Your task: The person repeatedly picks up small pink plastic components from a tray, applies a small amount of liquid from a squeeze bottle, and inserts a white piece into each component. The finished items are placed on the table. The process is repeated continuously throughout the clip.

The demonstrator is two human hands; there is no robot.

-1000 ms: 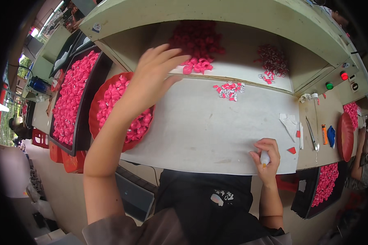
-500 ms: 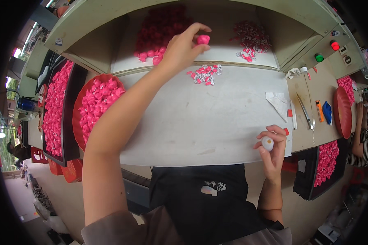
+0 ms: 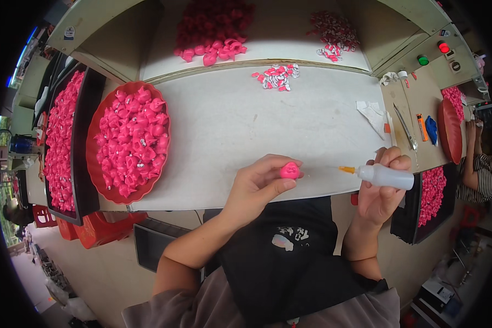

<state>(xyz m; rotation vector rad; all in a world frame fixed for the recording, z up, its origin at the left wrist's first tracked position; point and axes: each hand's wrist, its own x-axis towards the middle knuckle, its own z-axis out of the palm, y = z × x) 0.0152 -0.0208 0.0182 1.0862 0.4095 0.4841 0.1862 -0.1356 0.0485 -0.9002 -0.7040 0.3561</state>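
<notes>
Between thumb and fingers, my left hand [image 3: 257, 188] pinches a small pink plastic figure piece [image 3: 291, 170] over the front of the white work sheet [image 3: 218, 120]. To its right, my right hand [image 3: 385, 188] is wrapped round a white squeeze bottle [image 3: 387, 177]. Its thin orange-tipped nozzle points left at the pink piece, with a gap between them. Small pink-and-white parts [image 3: 279, 77] lie in a loose pile at the back of the sheet.
A red scalloped basket [image 3: 167, 156] full of pink pieces stands at left, beside a black tray [image 3: 93, 147]. More pieces heap in the shelf [image 3: 290, 46] behind. Tweezers [image 3: 404, 127] and an orange marker-like tool [image 3: 422, 127] lie right. A co-worker's arm [image 3: 472, 150] shows at far right.
My left hand has come back from the shelf to the front of the sheet, carrying the pink piece. My right hand has turned the bottle so its nozzle faces left.
</notes>
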